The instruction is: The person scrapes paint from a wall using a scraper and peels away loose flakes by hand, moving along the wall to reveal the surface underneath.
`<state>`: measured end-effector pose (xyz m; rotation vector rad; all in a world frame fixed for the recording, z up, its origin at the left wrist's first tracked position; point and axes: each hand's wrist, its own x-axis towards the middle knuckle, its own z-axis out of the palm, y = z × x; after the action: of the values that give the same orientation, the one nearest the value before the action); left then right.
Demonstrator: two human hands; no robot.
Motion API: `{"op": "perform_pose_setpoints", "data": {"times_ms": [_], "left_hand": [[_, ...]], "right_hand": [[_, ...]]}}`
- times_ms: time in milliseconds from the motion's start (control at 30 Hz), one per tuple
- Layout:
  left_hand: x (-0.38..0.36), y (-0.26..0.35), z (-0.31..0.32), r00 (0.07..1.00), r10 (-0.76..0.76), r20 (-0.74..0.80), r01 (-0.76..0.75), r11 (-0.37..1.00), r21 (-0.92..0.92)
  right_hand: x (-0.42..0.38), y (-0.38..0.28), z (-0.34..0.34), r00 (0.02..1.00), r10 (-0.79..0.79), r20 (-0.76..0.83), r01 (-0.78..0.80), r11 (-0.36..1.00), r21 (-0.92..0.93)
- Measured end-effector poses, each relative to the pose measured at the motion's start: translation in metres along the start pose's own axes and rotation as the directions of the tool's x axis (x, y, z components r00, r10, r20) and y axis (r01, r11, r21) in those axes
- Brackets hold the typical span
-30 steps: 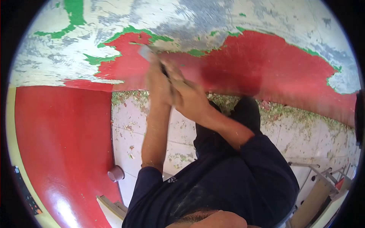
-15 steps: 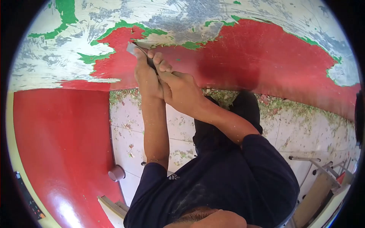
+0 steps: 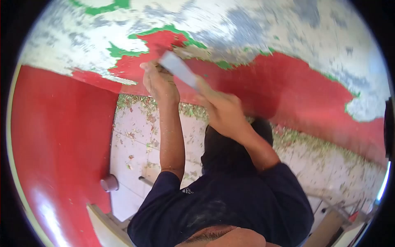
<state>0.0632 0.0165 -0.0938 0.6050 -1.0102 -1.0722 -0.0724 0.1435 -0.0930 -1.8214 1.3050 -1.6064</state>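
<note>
My right hand (image 3: 224,109) is closed around a scraper (image 3: 179,69), whose flat pale metal blade points up and left; its handle is hidden in my grip. The blade, smeared by motion, is in front of the wall (image 3: 251,84), where red paint meets a scraped white and grey area with ragged green edges. Just left of the blade is my left hand (image 3: 161,85), raised close to the red paint. Its fingers look partly spread, with a dark gap near their tips, and I see nothing held in it.
Paint flakes (image 3: 304,138) litter the pale tiled floor (image 3: 133,154) along the wall's foot. On the left stands a glossy red surface (image 3: 61,140), with a small mauve cup-like container (image 3: 109,183) beside it. Metal-legged furniture (image 3: 335,210) is at lower right.
My hands have come apart. The scraper, earlier gripped by both hands, has pulled away from the wall's paint edge in my right hand, and my left hand has let go. The view has shifted.
</note>
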Motion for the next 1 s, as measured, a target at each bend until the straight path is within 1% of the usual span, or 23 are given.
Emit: {"op": "perform_pose_setpoints", "data": {"times_ms": [33,67,100,133,167,233,267,367,400,500,600,633,667,700,733,833,867,967,1000], "left_hand": [[0.008,0.001,0.004,0.967,0.253,0.018,-0.252,0.949,0.188],[0.014,0.001,0.01,0.876,0.477,0.071,-0.468,0.804,0.367],[0.015,0.001,0.014,0.746,0.647,0.155,-0.616,0.582,0.531],[0.014,0.008,0.017,0.757,0.605,0.248,-0.611,0.519,0.598],[0.016,0.008,0.016,0.716,0.644,0.27,-0.648,0.469,0.601],[0.022,-0.002,0.013,0.627,0.714,0.312,-0.71,0.358,0.607],[0.022,-0.013,0.013,0.674,0.699,0.239,-0.681,0.462,0.568],[0.021,-0.032,0.013,0.637,0.748,0.187,-0.708,0.471,0.527],[0.02,-0.032,0.016,0.626,0.766,0.147,-0.702,0.471,0.534],[0.018,-0.031,0.022,0.651,0.757,0.054,-0.637,0.507,0.581],[0.021,-0.03,0.023,0.536,0.841,0.071,-0.662,0.367,0.654],[0.017,-0.028,0.021,0.584,0.811,-0.039,-0.59,0.456,0.666],[0.013,-0.026,0.017,0.62,0.771,-0.145,-0.518,0.542,0.662],[0.01,-0.024,0.014,0.649,0.72,-0.245,-0.446,0.621,0.645],[0.01,-0.023,0.012,0.614,0.771,-0.17,-0.531,0.562,0.634],[0.006,-0.004,0.036,0.538,0.837,0.103,-0.691,0.368,0.622],[0.011,-0.013,0.035,0.53,0.841,0.105,-0.699,0.364,0.615],[0.021,-0.025,0.029,0.513,0.855,0.075,-0.707,0.372,0.601],[0.021,-0.024,0.03,0.513,0.856,0.065,-0.699,0.373,0.61]], "right_hand": [[-0.016,0.001,-0.017,1.0,-0.003,-0.005,0.003,0.998,-0.066],[-0.027,-0.003,-0.037,0.997,0.074,-0.026,-0.076,0.993,-0.093],[-0.04,-0.007,-0.055,0.987,0.156,-0.045,-0.16,0.98,-0.119],[-0.054,-0.007,-0.073,0.982,0.161,-0.098,-0.176,0.969,-0.172],[-0.068,-0.005,-0.088,0.976,0.156,-0.154,-0.188,0.956,-0.225],[-0.093,-0.008,-0.118,0.928,0.284,-0.242,-0.322,0.937,-0.136],[-0.102,-0.007,-0.13,0.917,0.299,-0.266,-0.335,0.937,-0.102],[-0.116,0.0,-0.145,0.902,0.326,-0.284,-0.352,0.935,-0.043],[-0.117,0.002,-0.145,0.9,0.331,-0.285,-0.354,0.935,-0.031],[-0.118,0.005,-0.139,0.919,0.298,-0.26,-0.307,0.952,0.004],[-0.119,0.01,-0.131,0.946,0.257,-0.2,-0.26,0.966,0.009],[-0.119,0.01,-0.13,0.953,0.241,-0.183,-0.243,0.97,0.01],[-0.118,0.011,-0.13,0.976,0.178,-0.128,-0.175,0.984,0.032],[-0.119,0.013,-0.13,0.977,0.177,-0.117,-0.174,0.984,0.035],[-0.121,0.013,-0.13,0.978,0.178,-0.108,-0.175,0.984,0.039],[-0.123,0.016,-0.129,0.977,0.197,-0.084,-0.194,0.98,0.035],[-0.125,0.016,-0.13,0.975,0.207,-0.076,-0.206,0.978,0.027],[-0.133,0.02,-0.137,0.99,0.132,-0.057,-0.131,0.991,0.025],[-0.134,0.02,-0.138,0.988,0.141,-0.069,-0.14,0.99,0.028]]}}
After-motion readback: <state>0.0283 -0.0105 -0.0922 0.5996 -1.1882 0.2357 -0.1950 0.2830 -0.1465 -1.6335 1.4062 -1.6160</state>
